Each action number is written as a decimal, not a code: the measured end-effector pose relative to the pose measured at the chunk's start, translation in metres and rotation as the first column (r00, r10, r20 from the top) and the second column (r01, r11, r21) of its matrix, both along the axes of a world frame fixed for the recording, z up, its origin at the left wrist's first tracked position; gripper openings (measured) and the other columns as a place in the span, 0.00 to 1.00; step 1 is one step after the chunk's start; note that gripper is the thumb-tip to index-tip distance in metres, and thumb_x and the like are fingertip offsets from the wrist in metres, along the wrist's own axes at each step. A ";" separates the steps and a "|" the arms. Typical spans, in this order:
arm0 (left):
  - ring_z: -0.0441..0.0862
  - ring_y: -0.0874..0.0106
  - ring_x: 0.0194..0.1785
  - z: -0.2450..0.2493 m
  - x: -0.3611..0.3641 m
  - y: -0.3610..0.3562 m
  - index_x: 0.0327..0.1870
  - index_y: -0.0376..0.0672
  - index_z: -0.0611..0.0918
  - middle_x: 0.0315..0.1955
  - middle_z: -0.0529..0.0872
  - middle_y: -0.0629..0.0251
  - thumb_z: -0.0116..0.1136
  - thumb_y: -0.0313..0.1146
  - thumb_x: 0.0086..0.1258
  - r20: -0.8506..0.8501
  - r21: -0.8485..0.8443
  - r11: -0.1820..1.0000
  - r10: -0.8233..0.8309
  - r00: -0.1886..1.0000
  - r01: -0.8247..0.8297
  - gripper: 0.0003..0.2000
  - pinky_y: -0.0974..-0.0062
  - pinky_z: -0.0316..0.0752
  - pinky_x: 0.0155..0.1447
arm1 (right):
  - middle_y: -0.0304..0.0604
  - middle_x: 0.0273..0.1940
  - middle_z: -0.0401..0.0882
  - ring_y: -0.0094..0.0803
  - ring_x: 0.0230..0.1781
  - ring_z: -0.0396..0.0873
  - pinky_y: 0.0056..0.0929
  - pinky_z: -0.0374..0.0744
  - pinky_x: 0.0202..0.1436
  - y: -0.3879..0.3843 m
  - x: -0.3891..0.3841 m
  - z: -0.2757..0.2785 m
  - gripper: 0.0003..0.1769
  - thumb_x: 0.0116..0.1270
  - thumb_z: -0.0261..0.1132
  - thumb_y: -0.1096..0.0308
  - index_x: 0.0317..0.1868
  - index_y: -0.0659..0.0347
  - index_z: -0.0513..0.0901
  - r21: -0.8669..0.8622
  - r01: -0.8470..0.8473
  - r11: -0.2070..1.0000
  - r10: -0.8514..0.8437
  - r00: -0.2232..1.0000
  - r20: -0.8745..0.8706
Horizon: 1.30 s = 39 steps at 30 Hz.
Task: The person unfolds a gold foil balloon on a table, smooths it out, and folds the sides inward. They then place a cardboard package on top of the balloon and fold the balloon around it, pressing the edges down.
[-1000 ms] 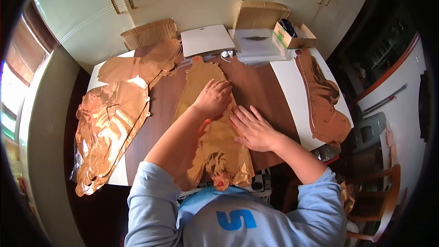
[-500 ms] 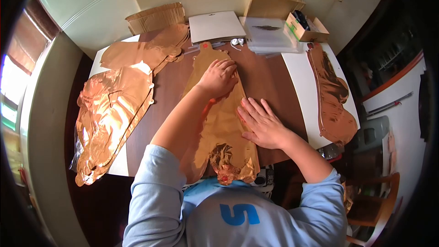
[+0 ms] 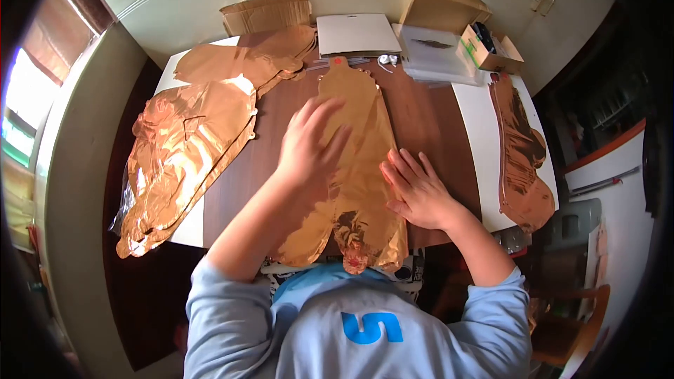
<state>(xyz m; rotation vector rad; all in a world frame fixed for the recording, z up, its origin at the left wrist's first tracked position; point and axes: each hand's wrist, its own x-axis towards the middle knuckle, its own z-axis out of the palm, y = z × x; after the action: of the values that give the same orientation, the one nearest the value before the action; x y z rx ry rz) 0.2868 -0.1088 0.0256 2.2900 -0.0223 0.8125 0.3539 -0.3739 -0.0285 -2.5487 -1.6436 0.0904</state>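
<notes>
A flat gold foil balloon lies lengthwise in front of me, its far tab marked with a red spot. Near my body its lower end is crumpled and shiny, with another red mark. My left hand hovers over the balloon's left edge, slightly blurred, fingers apart and nothing held. On the balloon's right edge, my right hand rests flat with its fingers stretched out.
More foil balloons are stacked at the left, with further flat sheets behind. Another folded foil balloon lies at the right. At the back are a white folder, white earphones, clear plastic sleeves and a cardboard box.
My left hand has lifted off the middle of the balloon and moved left and toward me, its fingers spreading. My right hand stays on the right edge. The whole view has shifted slightly.
</notes>
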 end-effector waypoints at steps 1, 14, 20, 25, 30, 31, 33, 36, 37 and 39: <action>0.84 0.54 0.51 0.018 -0.048 -0.004 0.52 0.40 0.82 0.47 0.85 0.57 0.63 0.28 0.67 -0.111 -0.135 0.990 0.012 0.994 -0.027 0.13 0.63 0.75 0.60 | 0.57 0.80 0.50 0.51 0.82 0.47 0.60 0.45 0.81 -0.001 0.000 -0.001 0.42 0.75 0.55 0.42 0.80 0.57 0.57 0.050 -0.012 0.999 0.012 1.000 -0.011; 0.85 0.64 0.50 -0.052 -0.215 -0.040 0.43 0.37 0.84 0.44 0.86 0.59 0.65 0.35 0.72 -0.388 -0.862 0.417 -0.175 0.905 -0.289 0.10 0.67 0.78 0.53 | 0.55 0.81 0.50 0.53 0.82 0.47 0.58 0.47 0.82 -0.001 -0.002 0.002 0.42 0.75 0.55 0.41 0.80 0.57 0.56 0.014 -0.035 0.999 0.035 0.999 0.008; 0.79 0.53 0.60 -0.024 -0.122 -0.046 0.34 0.39 0.83 0.48 0.83 0.53 0.69 0.27 0.58 0.063 -0.060 0.902 -0.423 0.904 0.427 0.06 0.50 0.71 0.67 | 0.56 0.80 0.50 0.53 0.82 0.47 0.57 0.47 0.82 0.001 -0.005 0.012 0.43 0.73 0.60 0.44 0.79 0.58 0.58 -0.013 -0.016 1.000 0.015 0.999 -0.031; 0.78 0.50 0.62 -0.027 -0.085 -0.035 0.39 0.37 0.86 0.52 0.83 0.50 0.70 0.35 0.65 -0.124 -0.029 0.737 -0.672 0.730 0.675 0.11 0.52 0.71 0.67 | 0.55 0.80 0.50 0.52 0.82 0.46 0.58 0.47 0.82 -0.002 -0.003 0.004 0.41 0.71 0.61 0.50 0.79 0.58 0.58 0.026 -0.038 0.999 0.039 0.999 -0.007; 0.59 0.50 0.78 -0.057 -0.063 0.022 0.74 0.36 0.67 0.74 0.65 0.45 0.58 0.47 0.74 -0.307 0.336 0.937 0.011 0.952 0.098 0.33 0.52 0.52 0.80 | 0.54 0.81 0.50 0.53 0.82 0.47 0.59 0.48 0.82 0.000 -0.001 0.007 0.40 0.69 0.61 0.58 0.79 0.57 0.59 -0.023 -0.025 0.999 0.025 1.000 0.003; 0.53 0.52 0.82 -0.058 -0.059 0.022 0.77 0.35 0.61 0.77 0.60 0.45 0.55 0.51 0.74 -0.402 0.345 0.919 -0.037 0.915 0.189 0.38 0.52 0.48 0.82 | 0.54 0.81 0.50 0.53 0.82 0.48 0.58 0.48 0.82 0.000 -0.001 0.007 0.40 0.69 0.61 0.58 0.79 0.56 0.60 -0.009 -0.029 1.000 0.029 1.000 -0.002; 0.55 0.52 0.81 -0.065 -0.054 0.015 0.77 0.35 0.62 0.77 0.61 0.45 0.53 0.56 0.74 -0.396 0.424 0.859 -0.111 0.912 0.288 0.39 0.51 0.48 0.82 | 0.53 0.80 0.51 0.53 0.81 0.48 0.58 0.49 0.82 0.000 -0.001 0.007 0.39 0.68 0.61 0.60 0.78 0.56 0.60 0.019 -0.030 0.999 0.030 0.999 -0.011; 0.55 0.52 0.81 -0.071 -0.049 0.007 0.77 0.35 0.63 0.77 0.61 0.46 0.53 0.58 0.74 -0.392 0.471 0.825 -0.120 0.912 0.312 0.40 0.50 0.49 0.81 | 0.53 0.80 0.53 0.53 0.81 0.50 0.58 0.50 0.81 -0.001 0.000 0.006 0.39 0.67 0.63 0.62 0.78 0.56 0.62 0.043 -0.040 0.998 0.040 0.999 0.007; 0.55 0.52 0.81 -0.072 -0.049 0.006 0.77 0.36 0.63 0.77 0.61 0.47 0.54 0.58 0.73 -0.388 0.479 0.824 -0.111 0.915 0.303 0.40 0.50 0.49 0.81 | 0.53 0.80 0.53 0.53 0.81 0.50 0.58 0.50 0.81 -0.001 0.001 0.007 0.39 0.67 0.63 0.62 0.78 0.56 0.62 0.045 -0.040 0.998 0.040 0.999 0.003; 0.55 0.51 0.81 -0.073 -0.050 0.004 0.77 0.36 0.64 0.77 0.61 0.46 0.53 0.60 0.73 -0.379 0.506 0.814 -0.088 0.921 0.286 0.41 0.49 0.50 0.80 | 0.54 0.79 0.54 0.53 0.81 0.50 0.58 0.51 0.81 0.000 0.001 0.009 0.40 0.66 0.64 0.63 0.77 0.56 0.62 0.050 -0.043 0.998 0.044 0.999 -0.004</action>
<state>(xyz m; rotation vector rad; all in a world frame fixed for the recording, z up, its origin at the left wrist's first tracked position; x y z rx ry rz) 0.2371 -0.1048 -0.0470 2.8917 -0.3740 0.3098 0.3551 -0.3744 -0.0195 -2.4746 -1.6779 0.0579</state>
